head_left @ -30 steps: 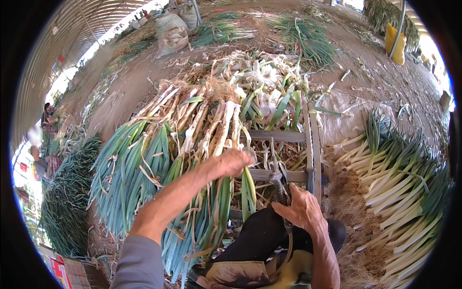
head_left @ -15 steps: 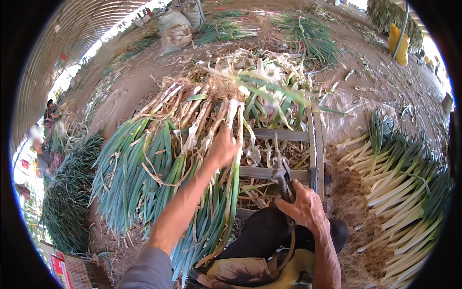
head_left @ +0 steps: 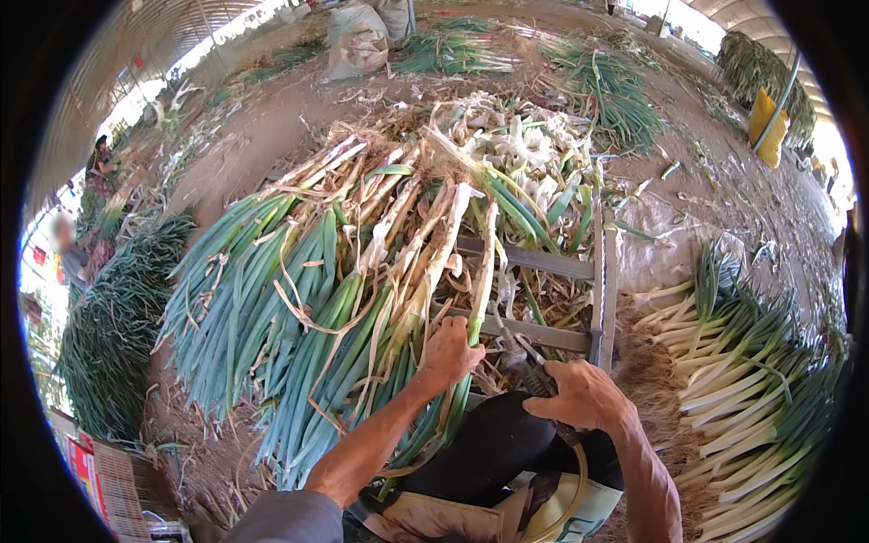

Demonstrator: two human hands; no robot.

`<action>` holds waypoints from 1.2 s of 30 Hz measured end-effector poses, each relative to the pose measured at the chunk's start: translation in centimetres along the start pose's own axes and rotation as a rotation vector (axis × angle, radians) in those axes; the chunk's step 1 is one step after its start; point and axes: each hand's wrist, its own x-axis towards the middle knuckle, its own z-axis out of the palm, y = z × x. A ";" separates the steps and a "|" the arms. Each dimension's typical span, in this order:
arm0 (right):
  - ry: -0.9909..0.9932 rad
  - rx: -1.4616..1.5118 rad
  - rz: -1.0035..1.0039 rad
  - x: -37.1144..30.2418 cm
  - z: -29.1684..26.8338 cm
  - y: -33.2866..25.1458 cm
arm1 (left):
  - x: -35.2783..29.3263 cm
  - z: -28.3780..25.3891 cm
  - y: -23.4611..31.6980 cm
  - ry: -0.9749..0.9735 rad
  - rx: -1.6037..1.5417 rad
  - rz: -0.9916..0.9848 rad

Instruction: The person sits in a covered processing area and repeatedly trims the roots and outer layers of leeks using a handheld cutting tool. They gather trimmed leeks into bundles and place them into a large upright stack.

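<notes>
My left hand is closed around the green part of a long green onion, whose pale end points away from me. This stalk lies at the right side of a thick pile of untrimmed green onions with dry brown outer leaves. In my right hand is an air blow gun with a thin hose running down over my lap. Its nozzle is just right of the held stalk. Beneath both hands is a metal rack with bars across it.
Stripped leaves and peelings are heaped beyond the rack. Cleaned white-stemmed green onions lie in a row at right, roots toward me. A dark green bundle lies at left, near a seated person. Sacks stand far back.
My left hand has come nearer to me, lower along the stalks. A blurred green leaf strip over the peelings is no longer in the air. The blow gun remains in my right hand.
</notes>
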 end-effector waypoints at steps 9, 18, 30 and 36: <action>-0.155 -0.106 -0.061 0.0 -1.2 -1.5 | -1.7 1.7 -1.9 0.172 -0.099 0.037; 0.036 -0.144 -0.078 2.7 0.2 -2.0 | -0.1 1.5 -1.7 0.175 -0.189 -0.027; 0.175 -0.148 0.002 9.7 1.0 -1.6 | 1.6 -0.1 -3.3 -0.003 -0.411 -0.238; 0.067 -0.017 0.057 7.7 -1.0 -2.0 | 2.4 0.7 -6.4 -0.038 -0.605 -0.237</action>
